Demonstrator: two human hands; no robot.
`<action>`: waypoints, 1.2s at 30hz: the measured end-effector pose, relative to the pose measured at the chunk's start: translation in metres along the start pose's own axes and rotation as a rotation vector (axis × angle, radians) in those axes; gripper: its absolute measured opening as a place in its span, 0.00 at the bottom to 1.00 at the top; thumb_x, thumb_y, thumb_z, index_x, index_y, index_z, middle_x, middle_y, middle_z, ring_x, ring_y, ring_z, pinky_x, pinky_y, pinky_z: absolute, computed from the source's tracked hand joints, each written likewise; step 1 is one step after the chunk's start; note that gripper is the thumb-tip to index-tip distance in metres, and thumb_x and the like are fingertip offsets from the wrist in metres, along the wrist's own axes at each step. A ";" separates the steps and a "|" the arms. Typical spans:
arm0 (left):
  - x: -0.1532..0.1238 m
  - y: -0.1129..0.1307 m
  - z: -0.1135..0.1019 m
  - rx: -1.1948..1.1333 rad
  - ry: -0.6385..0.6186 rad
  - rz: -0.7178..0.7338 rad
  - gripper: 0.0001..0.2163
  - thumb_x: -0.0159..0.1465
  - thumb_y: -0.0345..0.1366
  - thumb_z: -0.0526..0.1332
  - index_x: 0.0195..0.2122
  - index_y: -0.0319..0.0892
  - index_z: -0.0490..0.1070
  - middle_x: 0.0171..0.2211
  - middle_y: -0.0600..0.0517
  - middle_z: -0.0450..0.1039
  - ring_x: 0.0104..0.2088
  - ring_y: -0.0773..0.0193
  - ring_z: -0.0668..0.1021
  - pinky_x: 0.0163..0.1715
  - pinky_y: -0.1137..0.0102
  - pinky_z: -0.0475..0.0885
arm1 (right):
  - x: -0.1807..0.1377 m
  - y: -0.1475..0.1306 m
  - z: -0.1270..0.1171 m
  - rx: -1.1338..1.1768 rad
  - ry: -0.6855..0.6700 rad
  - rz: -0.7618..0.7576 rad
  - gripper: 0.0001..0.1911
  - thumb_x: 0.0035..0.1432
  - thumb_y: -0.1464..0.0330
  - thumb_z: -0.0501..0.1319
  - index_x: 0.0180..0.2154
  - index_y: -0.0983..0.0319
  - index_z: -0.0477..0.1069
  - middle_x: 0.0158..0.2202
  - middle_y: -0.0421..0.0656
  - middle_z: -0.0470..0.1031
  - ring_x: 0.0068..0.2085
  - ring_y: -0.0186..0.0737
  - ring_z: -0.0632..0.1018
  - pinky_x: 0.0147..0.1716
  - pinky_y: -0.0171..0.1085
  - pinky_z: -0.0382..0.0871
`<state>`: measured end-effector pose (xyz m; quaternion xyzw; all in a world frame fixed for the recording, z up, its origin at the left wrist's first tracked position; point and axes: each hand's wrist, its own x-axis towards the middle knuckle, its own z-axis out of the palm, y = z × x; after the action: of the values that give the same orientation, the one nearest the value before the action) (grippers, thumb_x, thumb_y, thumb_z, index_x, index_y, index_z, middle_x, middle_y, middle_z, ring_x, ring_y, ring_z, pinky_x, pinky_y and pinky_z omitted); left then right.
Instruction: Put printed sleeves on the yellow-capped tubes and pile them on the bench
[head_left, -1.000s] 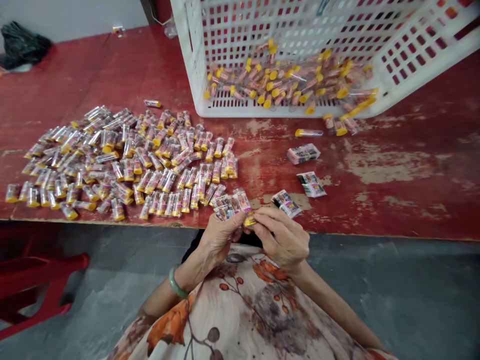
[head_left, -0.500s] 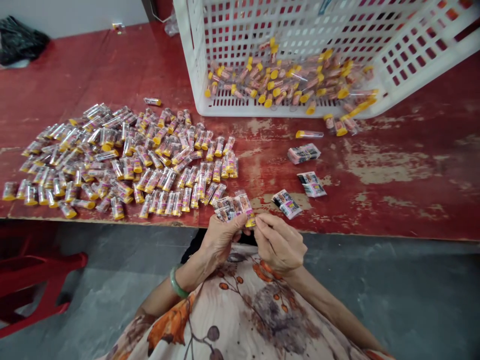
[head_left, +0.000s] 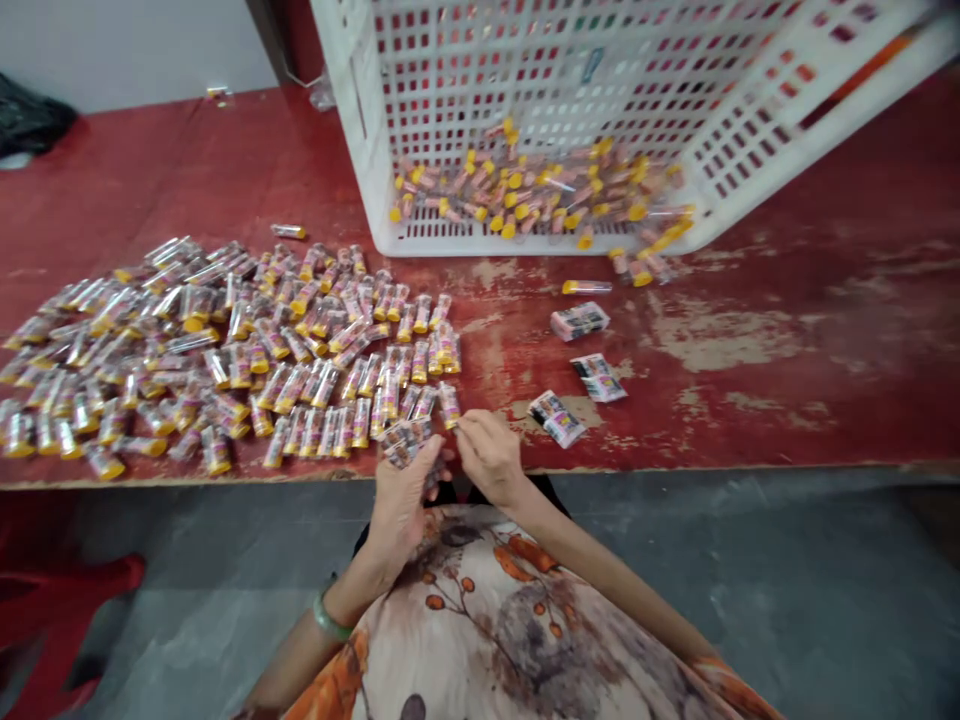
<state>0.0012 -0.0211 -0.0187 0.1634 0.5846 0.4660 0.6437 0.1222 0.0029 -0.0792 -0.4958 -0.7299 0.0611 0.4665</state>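
My left hand [head_left: 405, 500] is closed around a small bunch of printed paper slips [head_left: 405, 438] at the table's front edge. To its right, my right hand [head_left: 491, 455] has its fingers pinched at the yellow end of a small clear tube with a printed slip [head_left: 448, 402], beside the pile. Many similar clear tubes with yellow caps [head_left: 322, 385] cover the left of the table, several standing in rows near my hands. Right of my right hand lie two stacks of printed slips [head_left: 556, 418] [head_left: 598, 378], and a bundle of them [head_left: 580, 320] is farther back.
A white plastic crate [head_left: 420, 245] lies with its open side toward me on the red table [head_left: 750, 400], with yellow-capped tubes inside and some spilling out. One tube [head_left: 586, 287] lies before it. A red stool [head_left: 67, 620] stands at lower left, a black bag [head_left: 30, 118] at far left.
My right hand has moved left and forward with the yellow-capped tube, away from the slips, to the edge of the pile. My left hand keeps the slips, lower now. The view has shifted.
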 end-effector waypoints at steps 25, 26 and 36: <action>-0.003 0.022 0.014 -0.251 0.006 -0.036 0.18 0.43 0.37 0.74 0.34 0.40 0.74 0.27 0.55 0.75 0.22 0.70 0.75 0.18 0.76 0.65 | 0.137 0.129 -0.129 0.201 -0.042 0.467 0.17 0.55 0.59 0.59 0.35 0.67 0.75 0.27 0.44 0.76 0.22 0.30 0.72 0.22 0.40 0.50; -0.001 0.022 0.016 -0.257 0.001 -0.020 0.17 0.43 0.37 0.75 0.33 0.39 0.74 0.26 0.55 0.74 0.22 0.71 0.74 0.18 0.76 0.65 | 0.117 0.106 -0.124 0.359 -0.066 0.489 0.18 0.56 0.56 0.56 0.38 0.64 0.74 0.23 0.43 0.74 0.17 0.27 0.68 0.19 0.38 0.48; -0.010 0.014 0.015 -0.204 -0.103 0.028 0.16 0.43 0.41 0.74 0.29 0.38 0.74 0.24 0.53 0.72 0.22 0.69 0.71 0.24 0.71 0.67 | 0.021 -0.031 -0.049 0.961 -0.356 1.119 0.15 0.35 0.63 0.74 0.27 0.62 0.77 0.20 0.40 0.72 0.20 0.32 0.70 0.19 0.32 0.66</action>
<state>0.0105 -0.0166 0.0013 0.1290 0.4977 0.5231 0.6797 0.1359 -0.0145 -0.0216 -0.5171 -0.3270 0.6790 0.4059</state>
